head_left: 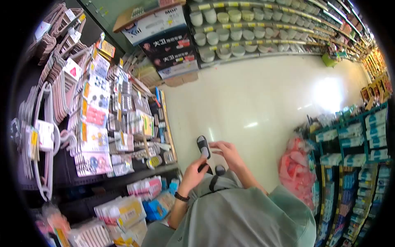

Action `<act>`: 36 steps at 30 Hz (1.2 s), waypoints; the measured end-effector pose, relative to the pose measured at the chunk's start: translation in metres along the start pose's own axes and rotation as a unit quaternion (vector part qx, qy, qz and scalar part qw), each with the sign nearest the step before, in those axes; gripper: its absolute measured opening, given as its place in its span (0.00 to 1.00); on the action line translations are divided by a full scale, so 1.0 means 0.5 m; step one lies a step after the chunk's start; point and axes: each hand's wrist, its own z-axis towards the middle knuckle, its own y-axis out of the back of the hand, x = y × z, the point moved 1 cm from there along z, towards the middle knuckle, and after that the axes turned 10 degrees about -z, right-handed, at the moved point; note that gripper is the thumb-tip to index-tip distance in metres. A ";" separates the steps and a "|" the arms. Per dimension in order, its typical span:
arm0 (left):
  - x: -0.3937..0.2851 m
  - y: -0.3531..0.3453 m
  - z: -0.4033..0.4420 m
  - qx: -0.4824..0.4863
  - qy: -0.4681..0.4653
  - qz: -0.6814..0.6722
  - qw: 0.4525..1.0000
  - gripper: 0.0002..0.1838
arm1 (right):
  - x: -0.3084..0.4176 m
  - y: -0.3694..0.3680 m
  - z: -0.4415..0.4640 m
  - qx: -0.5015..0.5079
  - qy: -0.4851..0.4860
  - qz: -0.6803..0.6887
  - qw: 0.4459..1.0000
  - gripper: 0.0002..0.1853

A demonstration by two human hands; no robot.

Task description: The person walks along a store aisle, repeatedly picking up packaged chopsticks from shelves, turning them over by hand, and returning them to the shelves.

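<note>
My left hand (pixel 191 176), with a dark beaded bracelet (pixel 181 197) on its wrist, is closed in front of my body. A small black thing (pixel 203 168) shows at its fingers; its kind is not clear. My right hand (pixel 228 155) is held just to the right, fingers stretched out and apart, with nothing visible in it. Past the left hand, a dark sandal (pixel 203 145) on my foot stands on the floor. A black strap (pixel 213 183) hangs over my grey-green clothing (pixel 247 210).
At left, a rack holds hangers (pixel 48 136) and carded goods (pixel 95 115). Stacked boxes (pixel 168 41) and shelves of bowls (pixel 234 35) stand ahead. A pink plastic bag (pixel 296 168) sits at right by packed shelves (pixel 349 140). Pale floor (pixel 247 99) lies between.
</note>
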 end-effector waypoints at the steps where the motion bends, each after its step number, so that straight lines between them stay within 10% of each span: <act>1: 0.012 0.016 0.035 0.001 -0.006 -0.011 1.000 0.17 | 0.016 0.000 0.036 0.007 -0.006 0.015 1.000 0.19; 36: -0.075 0.537 1.041 -0.020 -0.037 0.105 0.994 0.20 | 0.577 -0.138 1.085 0.129 -0.009 0.042 0.991 0.19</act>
